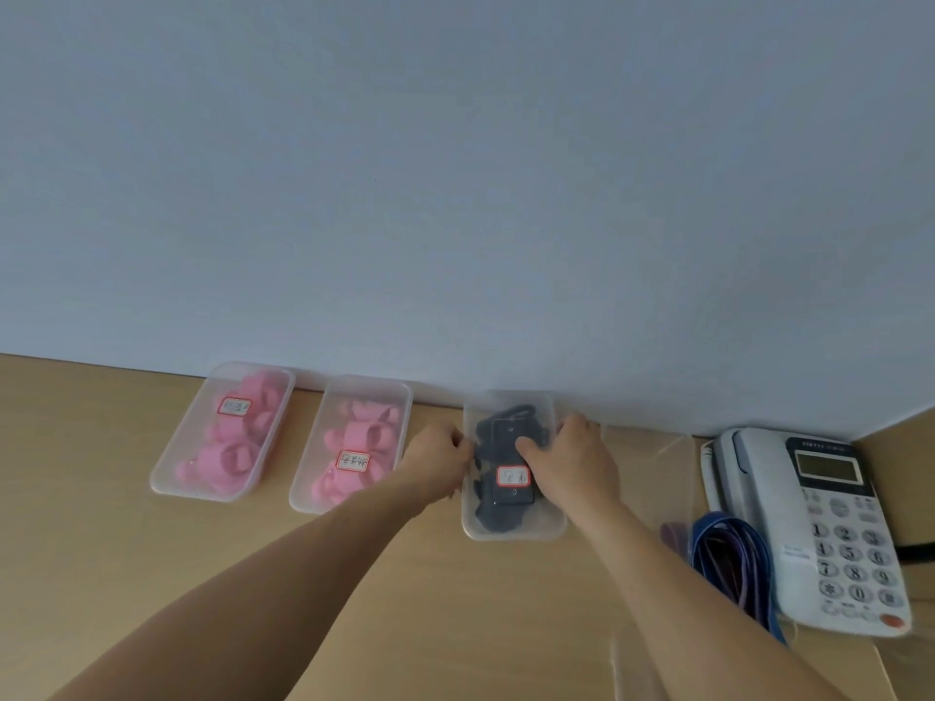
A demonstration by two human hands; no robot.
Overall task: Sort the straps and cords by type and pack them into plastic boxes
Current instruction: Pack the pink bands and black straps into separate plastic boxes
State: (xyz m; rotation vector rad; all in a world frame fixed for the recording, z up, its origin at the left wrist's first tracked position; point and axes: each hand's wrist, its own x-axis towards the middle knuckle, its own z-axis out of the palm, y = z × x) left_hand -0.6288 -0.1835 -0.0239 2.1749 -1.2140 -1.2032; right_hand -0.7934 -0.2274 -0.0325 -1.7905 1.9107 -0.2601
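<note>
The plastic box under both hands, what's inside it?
Through the clear plastic box, a tangle of dark straps shows, with a red-bordered label on top. The left hand and right hand cover its sides, so the count is unclear.

Light wooden table [126, 574], set against the wall. Along its rear edge, three lidded clear boxes: left box [167, 485], middle box [303, 503], right box [506, 534]. Far right: blue-purple cord bundle [728, 554], just beside white telephone [830, 538].
</note>
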